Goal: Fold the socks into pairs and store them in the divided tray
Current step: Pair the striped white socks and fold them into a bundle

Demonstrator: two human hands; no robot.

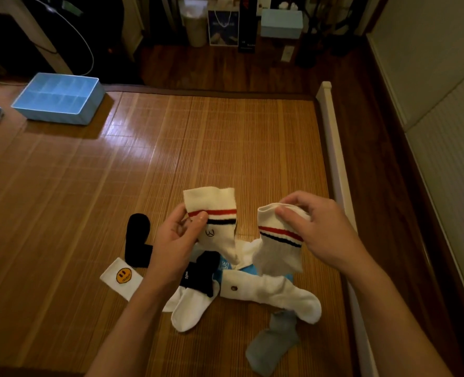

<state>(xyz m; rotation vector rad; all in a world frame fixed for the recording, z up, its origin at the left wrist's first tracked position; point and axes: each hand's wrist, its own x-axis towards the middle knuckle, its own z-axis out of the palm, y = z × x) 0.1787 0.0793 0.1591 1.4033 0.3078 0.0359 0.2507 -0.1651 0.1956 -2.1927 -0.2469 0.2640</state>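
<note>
A bamboo mat (225,148) fills most of the frame. A blue divided tray (62,118) sits at upper left, well apart from the loose sock pile (279,295) at lower centre. Above the pile hang two white socks with red and dark stripes. The left hand (176,238) pinches the left striped sock (214,202) near its cuff, and the right hand (326,235) grips the cuff of the right striped sock (277,248).

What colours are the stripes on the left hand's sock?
Red above black stripes, head view.

Each hand (175,235) (324,229) pinches striped sock (214,213) (278,240).
</note>
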